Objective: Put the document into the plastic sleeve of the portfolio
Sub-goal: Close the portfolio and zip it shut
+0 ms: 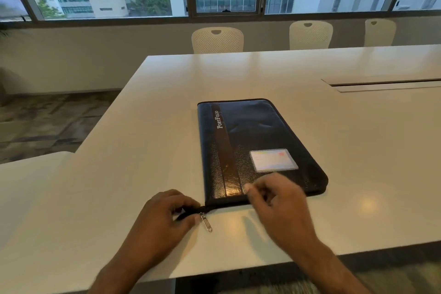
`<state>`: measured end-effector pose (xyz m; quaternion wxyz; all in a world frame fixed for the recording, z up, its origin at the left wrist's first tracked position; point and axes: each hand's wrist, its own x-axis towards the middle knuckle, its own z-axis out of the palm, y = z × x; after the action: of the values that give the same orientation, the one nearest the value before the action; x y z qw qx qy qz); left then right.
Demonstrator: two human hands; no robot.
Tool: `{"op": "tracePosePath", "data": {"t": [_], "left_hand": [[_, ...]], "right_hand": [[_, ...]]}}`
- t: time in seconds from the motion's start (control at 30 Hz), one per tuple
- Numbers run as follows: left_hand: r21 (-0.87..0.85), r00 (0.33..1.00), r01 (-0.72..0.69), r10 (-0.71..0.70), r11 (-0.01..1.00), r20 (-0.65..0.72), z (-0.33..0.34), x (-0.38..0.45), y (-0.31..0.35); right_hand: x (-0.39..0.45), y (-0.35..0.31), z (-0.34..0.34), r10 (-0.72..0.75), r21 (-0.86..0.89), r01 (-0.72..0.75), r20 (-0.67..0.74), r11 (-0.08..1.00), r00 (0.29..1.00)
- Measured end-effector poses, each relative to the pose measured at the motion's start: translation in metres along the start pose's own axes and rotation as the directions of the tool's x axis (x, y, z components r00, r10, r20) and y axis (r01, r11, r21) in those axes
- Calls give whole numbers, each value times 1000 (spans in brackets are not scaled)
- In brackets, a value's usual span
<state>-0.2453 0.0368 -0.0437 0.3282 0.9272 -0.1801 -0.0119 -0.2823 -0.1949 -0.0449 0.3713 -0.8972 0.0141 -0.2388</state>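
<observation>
White table (148, 141), glossy, with a recessed slot panel (386, 85) at far right. Closed dark zippered portfolio (253, 141) lies flat on it near the front edge; metal zipper pull (205, 222) rests on the tabletop.

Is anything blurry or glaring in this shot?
Head view: the right hand is smeared with motion blur, the left hand is sharper; glare patches sit on the white table and on the portfolio near its front edge.

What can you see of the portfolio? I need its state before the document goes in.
The portfolio lies flat and closed on the white table. Its dark leather-look cover has a glossy stripe reading "PortFolio" and a clear card pocket. The left hand pinches the zipper tail at the near-left corner; the metal pull lies on the table. The blurred right hand is at its near edge.
</observation>
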Motion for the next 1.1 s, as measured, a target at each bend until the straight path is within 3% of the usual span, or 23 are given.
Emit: {"op": "tracePosePath", "data": {"t": [0.1,0.2,0.47,0.9,1.1], "left_hand": [[-65,999,19,-21,998,-26,2,-1,-2],[-162,998,58,-58,985,4,3,-1,-2],[-218,996,72,-58,973,68,1,-2,-4],[-258,991,75,-44,963,123,-2,0,-4],[-262,994,89,-70,961,80,-1,-2,-4]], "right_hand": [[-14,-18,21,-9,-37,17,189,999,982],[-21,-27,36,-44,-62,62,259,996,965],[-24,-36,50,-142,-104,175,268,979,953],[-29,-44,53,-155,-172,205,269,964,951],[-30,-43,51,-121,-177,169,253,970,960]]}}
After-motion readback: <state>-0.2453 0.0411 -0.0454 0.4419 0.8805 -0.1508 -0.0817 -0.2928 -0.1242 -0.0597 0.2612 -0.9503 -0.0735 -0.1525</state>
